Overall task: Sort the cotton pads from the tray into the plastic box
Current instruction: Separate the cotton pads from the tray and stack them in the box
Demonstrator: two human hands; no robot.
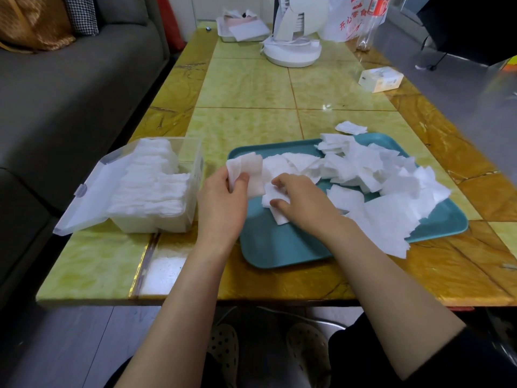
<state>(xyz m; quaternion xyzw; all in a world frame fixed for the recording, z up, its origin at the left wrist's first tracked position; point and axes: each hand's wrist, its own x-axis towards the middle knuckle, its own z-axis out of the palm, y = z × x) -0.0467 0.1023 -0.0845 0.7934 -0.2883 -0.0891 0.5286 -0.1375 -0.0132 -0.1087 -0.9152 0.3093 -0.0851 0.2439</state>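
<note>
Hands meet over the near left part of the tray (279, 247). The left hand (221, 203) holds a small stack (246, 169) upright, its grip pinching the lower edge between thumb and fingers. The right hand (302, 200) lies curled over a loose pad (275, 211) on the tray, thumb and forefinger closing on its edges. Whether the pad is lifted yet I cannot tell, since the palm hides the other fingers.

The cotton pads (377, 177) look feather-light, soft and limp, thin squares that slide over one another. They should bend rather than break, but probably crease easily. A gentle pinch at an edge suits one pad, and a squeeze across the flat faces suits a stack. Most lie heaped across the tray's middle and right, some hanging over its rim.

Left of the tray stands the plastic box (151, 224), lid (84, 197) open, already well filled with rows of pads. Its cloudy wall hides how deep they go. One stray pad (351, 127) lies on the surface (246, 88) just beyond the tray. White on white, single edges in the heap blur, so no count is possible.
</note>
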